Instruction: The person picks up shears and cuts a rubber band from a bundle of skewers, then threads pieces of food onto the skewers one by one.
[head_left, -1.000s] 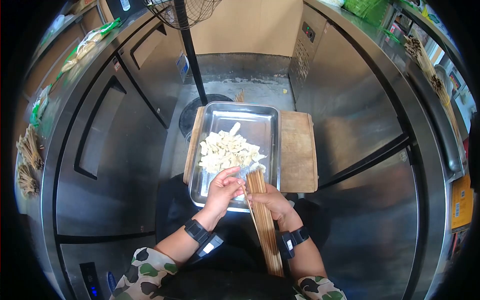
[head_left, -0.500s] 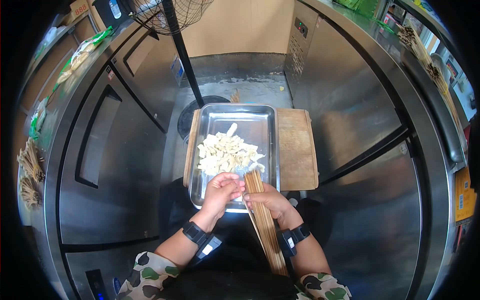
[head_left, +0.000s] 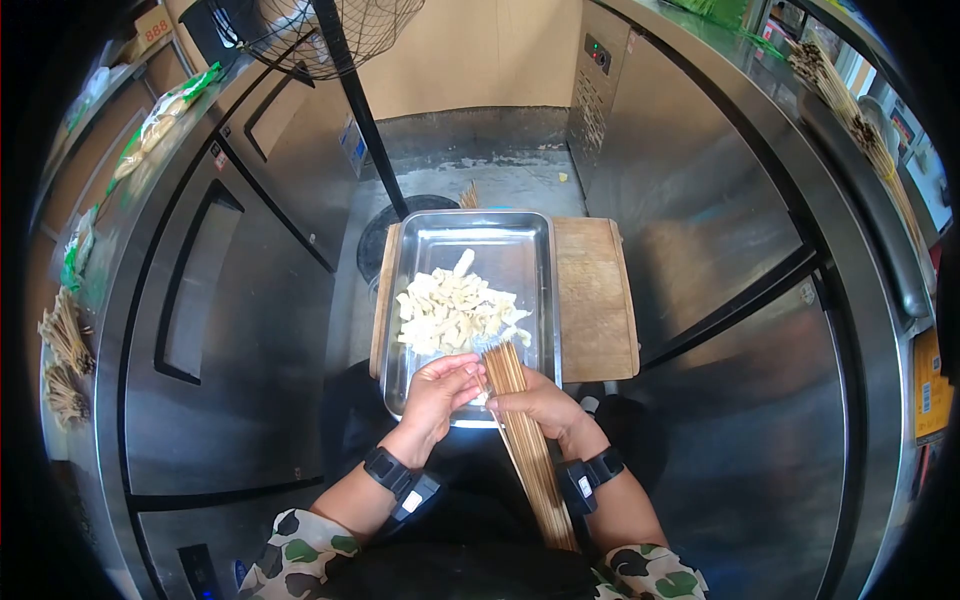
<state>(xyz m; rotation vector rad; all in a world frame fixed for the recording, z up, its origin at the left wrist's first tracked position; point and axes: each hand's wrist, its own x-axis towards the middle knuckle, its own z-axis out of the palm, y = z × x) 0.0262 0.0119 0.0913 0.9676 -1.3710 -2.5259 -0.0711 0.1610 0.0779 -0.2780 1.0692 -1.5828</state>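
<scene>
Skewers [head_left: 525,440] in a bundle ran lengthwise from the lap up over the tray [head_left: 440,395] rim, gripped by the right hand [head_left: 540,402], tips just short of the pale pieces [head_left: 455,312], while the left hand [head_left: 437,390] pinched closed beside those tips.

The only legible marking is the number "888" in red on a small tan cardboard box [head_left: 152,22] at the upper left edge above the steel cabinets, while the sticker on the steel fridge door [head_left: 217,157] and the labels on the orange packet [head_left: 928,385] at right are too small to read.
</scene>
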